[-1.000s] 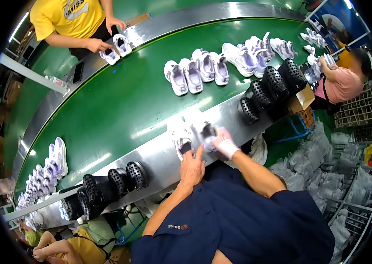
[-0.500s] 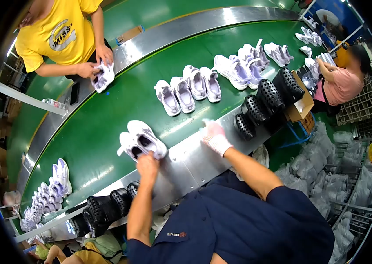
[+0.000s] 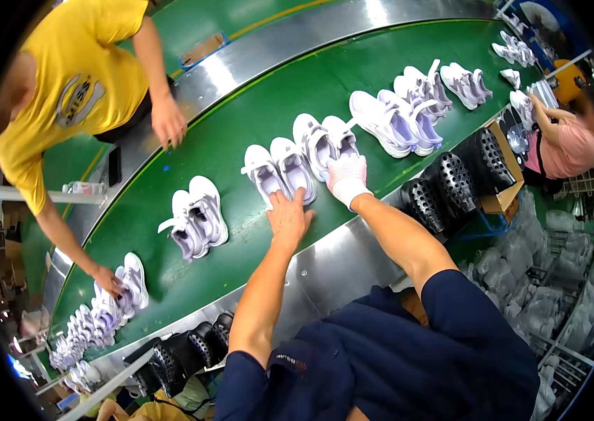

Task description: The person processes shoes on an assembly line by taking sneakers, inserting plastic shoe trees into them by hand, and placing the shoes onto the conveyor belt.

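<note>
Left hand: your bare left hand [image 3: 288,219], back upward, fingers spread, thumb standing apart, fingertips at the heel openings of the first sneaker pair [image 3: 290,163].
Right hand: your right hand [image 3: 347,179], in a striped white-and-pink glove, at the heel end of the second sneaker pair [image 3: 318,144]; fingertips hidden, so whether they pinch a shoe you cannot tell from here.
First sneaker pair: white with pale lavender, side by side, soles down, toes away from you, on the green conveyor belt [image 3: 248,256].
Second sneaker pair: same colours, just beside the first, to its right.
Lone sneaker pair: one pair [image 3: 202,210] on the belt, left of your left hand, apart from the rest.
Further sneakers: several [image 3: 381,123] to the right of your gloved hand, soles down.
Sneaker row: a close-packed line [image 3: 104,309] at lower left, a co-worker's hand [image 3: 109,282] on its near end.
Black perforated forms: one group [image 3: 457,184] at your right along the steel edge [image 3: 332,270], another at your left; an open carton [image 3: 502,200] beside the former.
Co-worker: yellow T-shirt [image 3: 76,91], across the belt, other hand hanging over the far ledge.
</note>
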A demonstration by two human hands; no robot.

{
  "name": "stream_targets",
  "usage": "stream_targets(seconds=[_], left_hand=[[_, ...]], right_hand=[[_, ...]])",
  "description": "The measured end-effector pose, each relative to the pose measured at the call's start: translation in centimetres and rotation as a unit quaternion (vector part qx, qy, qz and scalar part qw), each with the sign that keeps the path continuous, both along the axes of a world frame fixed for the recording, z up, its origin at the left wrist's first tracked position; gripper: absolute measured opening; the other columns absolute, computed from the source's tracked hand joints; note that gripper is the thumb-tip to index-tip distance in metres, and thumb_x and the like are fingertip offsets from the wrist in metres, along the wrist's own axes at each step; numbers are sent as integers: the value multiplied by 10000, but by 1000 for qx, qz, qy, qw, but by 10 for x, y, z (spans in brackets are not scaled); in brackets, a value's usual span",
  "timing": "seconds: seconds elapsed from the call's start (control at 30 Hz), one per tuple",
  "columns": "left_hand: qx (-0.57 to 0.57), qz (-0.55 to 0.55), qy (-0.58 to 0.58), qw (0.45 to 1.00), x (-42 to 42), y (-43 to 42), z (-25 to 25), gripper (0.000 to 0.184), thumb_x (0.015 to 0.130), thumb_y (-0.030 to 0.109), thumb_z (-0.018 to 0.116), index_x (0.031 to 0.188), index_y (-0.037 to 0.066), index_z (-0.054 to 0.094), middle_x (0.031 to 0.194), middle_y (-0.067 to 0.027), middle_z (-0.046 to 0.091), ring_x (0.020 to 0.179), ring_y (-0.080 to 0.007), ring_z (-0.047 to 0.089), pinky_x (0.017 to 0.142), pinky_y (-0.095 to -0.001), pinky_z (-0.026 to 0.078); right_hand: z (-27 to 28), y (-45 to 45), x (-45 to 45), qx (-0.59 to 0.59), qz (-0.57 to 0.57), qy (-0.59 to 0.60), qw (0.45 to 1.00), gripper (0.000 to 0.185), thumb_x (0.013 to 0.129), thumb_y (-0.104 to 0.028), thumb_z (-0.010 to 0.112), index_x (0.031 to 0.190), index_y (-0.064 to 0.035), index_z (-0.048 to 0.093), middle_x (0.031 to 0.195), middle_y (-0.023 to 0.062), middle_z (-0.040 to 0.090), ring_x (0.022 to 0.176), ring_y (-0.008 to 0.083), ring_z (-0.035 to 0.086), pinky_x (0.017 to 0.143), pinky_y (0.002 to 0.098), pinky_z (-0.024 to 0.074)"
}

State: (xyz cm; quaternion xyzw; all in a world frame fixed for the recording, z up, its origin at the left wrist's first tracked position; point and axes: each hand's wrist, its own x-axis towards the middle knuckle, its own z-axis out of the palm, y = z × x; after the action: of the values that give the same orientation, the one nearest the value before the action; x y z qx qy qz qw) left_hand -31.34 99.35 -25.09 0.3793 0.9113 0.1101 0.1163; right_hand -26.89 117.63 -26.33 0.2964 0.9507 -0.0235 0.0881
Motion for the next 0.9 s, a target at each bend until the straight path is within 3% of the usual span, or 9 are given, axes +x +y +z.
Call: stream_targets(seconds=[0.07, 0.13, 0.33, 0.43, 0.47, 0.57, 0.7, 0.73, 0.9], left_hand=[[-14, -3, -11, 1000, -22, 21, -38, 465, 818, 248, 799, 1254, 150, 671, 1162, -234, 606, 1130, -410, 559, 852, -529, 548], [4, -11, -20, 1000, -27, 45, -31, 249, 858, 148, 697, 1094, 81, 740, 1062, -246, 641, 1074, -419, 579, 809, -528, 555], [-8, -56, -33, 998, -6, 122, -36, 261, 943, 119, 555, 1130, 64, 728, 1111, -269, 644, 1060, -411, 596, 813, -521, 558], [-22, -60, -11, 998, -2, 118, -43, 269, 948, 126, 551, 1143, 66, 727, 1110, -263, 647, 1085, -409, 593, 819, -519, 558], [-26, -59, -18, 998, -3, 114, -44, 270, 931, 127, 582, 1151, 71, 727, 1111, -252, 645, 1110, -411, 585, 836, -525, 553], [-32, -67, -18, 997, -5, 99, -41, 272, 900, 127, 632, 1149, 76, 727, 1127, -241, 636, 1130, -417, 575, 851, -530, 547], [-28, -58, -5, 998, 5, 81, -22, 564, 820, 180, 747, 1358, 130, 583, 1150, -237, 614, 1136, -418, 559, 873, -581, 502], [-36, -51, -38, 997, 5, 76, -15, 671, 809, 193, 772, 1427, 158, 513, 1220, -264, 584, 1197, -427, 538, 914, -596, 472], [91, -35, 39, 994, 16, 26, 0, 624, 824, 150, 769, 1404, 113, 540, 1373, -313, 497, 1314, -461, 471, 1007, -572, 435]], right_hand=[[0, 13, 4, 25, -2, 22, 999, 278, 922, -417, 674, 1048, -183, 755, 991, 109, 739, 1024, 306, 693, 925, 495, 466], [-2, 35, 8, 52, -30, 21, 998, 267, 918, -405, 676, 1028, -177, 763, 997, 116, 740, 1040, 310, 688, 922, 496, 470], [4, 75, 7, 56, -100, 16, 993, 200, 904, -230, 615, 955, -157, 793, 963, 112, 756, 996, 309, 700, 839, 467, 498], [7, 72, -3, 53, -163, 5, 985, 205, 907, -227, 608, 962, -169, 797, 971, 100, 761, 986, 281, 710, 831, 454, 503], [10, 68, -7, 1, -174, -29, 984, 213, 938, -210, 608, 998, -193, 811, 1056, 69, 764, 1031, 242, 710, 910, 426, 472], [3, 52, -6, -15, -147, -27, 989, 225, 934, -235, 615, 1042, -175, 803, 1142, 92, 734, 1110, 280, 679, 937, 446, 464], [15, 51, 1, -41, -140, -14, 989, 247, 918, -260, 631, 1055, -138, 796, 1135, 120, 720, 1133, 297, 656, 986, 468, 446], [25, 48, 0, -16, -141, 1, 990, 265, 896, -300, 664, 1058, -136, 795, 1140, 138, 715, 1164, 316, 634, 996, 471, 443], [106, 18, 7, -84, -132, -19, 988, 399, 836, -364, 729, 1132, -97, 730, 1216, 178, 674, 1194, 345, 623, 998, 467, 466]])
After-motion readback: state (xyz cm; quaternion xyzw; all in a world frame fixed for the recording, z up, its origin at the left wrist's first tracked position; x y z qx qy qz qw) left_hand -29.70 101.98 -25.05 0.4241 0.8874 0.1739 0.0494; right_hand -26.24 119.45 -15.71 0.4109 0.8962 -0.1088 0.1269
